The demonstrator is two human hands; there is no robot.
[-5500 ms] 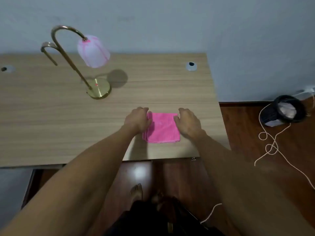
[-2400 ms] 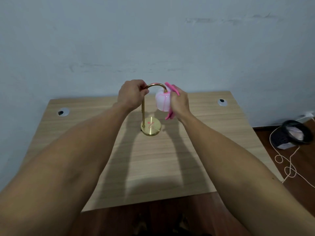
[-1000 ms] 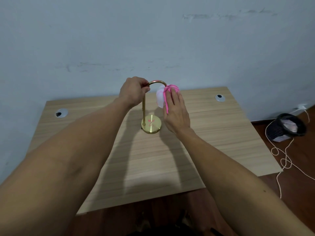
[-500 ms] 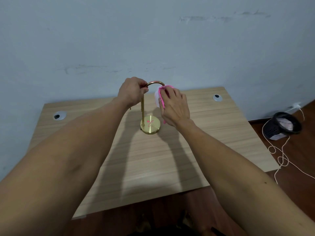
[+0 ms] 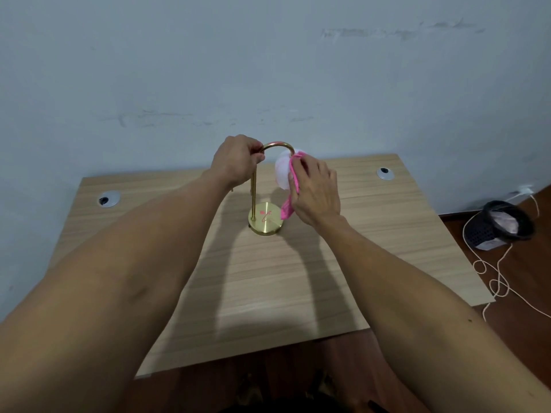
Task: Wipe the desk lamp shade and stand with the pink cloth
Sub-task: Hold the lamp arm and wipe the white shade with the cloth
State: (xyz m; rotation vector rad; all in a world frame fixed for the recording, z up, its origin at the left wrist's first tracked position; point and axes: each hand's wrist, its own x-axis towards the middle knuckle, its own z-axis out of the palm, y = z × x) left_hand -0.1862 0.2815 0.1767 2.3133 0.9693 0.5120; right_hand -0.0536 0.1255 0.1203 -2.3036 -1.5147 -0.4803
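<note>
A gold desk lamp stands at the back middle of the wooden desk (image 5: 268, 293), with a round brass base (image 5: 266, 223), a thin upright stand (image 5: 253, 195) and a curved arch on top. My left hand (image 5: 237, 163) grips the arch at its left end. A white-pink shade (image 5: 281, 172) hangs from the arch's right end. My right hand (image 5: 316, 193) holds the pink cloth (image 5: 290, 189) against the shade's right side, and the cloth's lower edge hangs down toward the base. Most of the cloth is hidden under my palm.
Two round cable grommets sit in the desk, one at the far left (image 5: 108, 199), one at the far right (image 5: 385, 173). A blue-grey wall rises right behind the desk. On the wooden floor to the right stands a black bin (image 5: 504, 226) beside a loose white cord (image 5: 495, 278).
My right hand with the cloth has slid from the shade's front round to its right side and a little lower. The left hand keeps its grip on the arch.
</note>
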